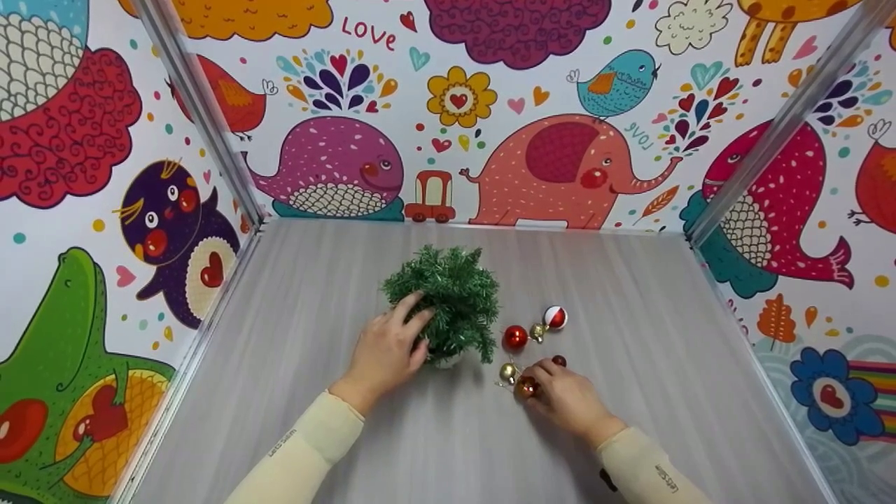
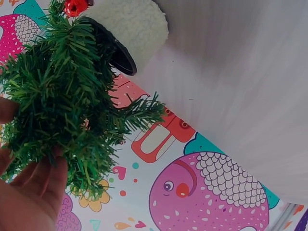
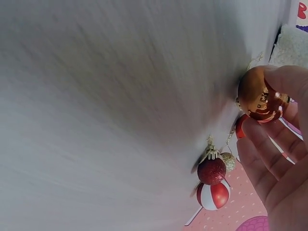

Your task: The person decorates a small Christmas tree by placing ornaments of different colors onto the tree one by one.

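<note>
A small green artificial Christmas tree (image 1: 448, 301) stands mid-table on a white, snow-textured base (image 2: 137, 31). My left hand (image 1: 388, 346) holds its left side, thumb and fingers among the branches; the foliage hides some fingertips. To the right of the tree, my right hand (image 1: 570, 399) grips a shiny copper-coloured bauble (image 3: 257, 94) between thumb and fingers, close above the table or touching it; I cannot tell which. Around that hand lie a gold bauble (image 1: 508, 372), a shiny red bauble (image 1: 516, 337), and a dark red glittery bauble (image 3: 211, 171).
Farther back are a red-and-white bauble (image 1: 555, 317) and a small gold glittery bauble (image 1: 537, 331). The grey wood-grain table (image 1: 315, 280) is bounded by printed cartoon walls (image 1: 448, 150) with metal corner posts (image 1: 203, 112).
</note>
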Tool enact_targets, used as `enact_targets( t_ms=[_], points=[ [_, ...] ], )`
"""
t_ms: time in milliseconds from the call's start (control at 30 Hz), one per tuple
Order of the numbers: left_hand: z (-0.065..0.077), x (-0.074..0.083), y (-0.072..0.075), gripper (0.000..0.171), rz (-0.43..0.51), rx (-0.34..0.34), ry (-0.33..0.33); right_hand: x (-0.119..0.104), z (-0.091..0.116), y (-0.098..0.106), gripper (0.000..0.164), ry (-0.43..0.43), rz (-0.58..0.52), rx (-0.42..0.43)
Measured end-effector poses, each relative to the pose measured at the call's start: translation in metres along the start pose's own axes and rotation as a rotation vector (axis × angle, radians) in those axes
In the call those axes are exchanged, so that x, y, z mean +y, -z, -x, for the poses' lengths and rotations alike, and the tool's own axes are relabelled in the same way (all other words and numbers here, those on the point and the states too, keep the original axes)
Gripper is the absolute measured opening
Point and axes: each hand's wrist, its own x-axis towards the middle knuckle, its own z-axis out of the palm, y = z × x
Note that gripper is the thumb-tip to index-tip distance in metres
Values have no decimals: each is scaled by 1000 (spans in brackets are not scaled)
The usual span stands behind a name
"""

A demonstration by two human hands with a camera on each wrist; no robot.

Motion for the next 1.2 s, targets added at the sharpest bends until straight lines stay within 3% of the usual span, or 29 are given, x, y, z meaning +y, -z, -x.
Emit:
enact_targets(
  t_ms=[367, 633, 1200],
  points=[
    [1, -2, -3, 44, 15, 20, -12, 0, 4, 7, 43, 5, 13, 34],
    [0, -1, -2, 43, 20, -3, 3, -1, 4, 20, 42, 6, -12, 43],
    [-1, 0, -1, 43, 17, 2, -6, -19, -11, 44, 39, 119, -116, 171]
  ],
)
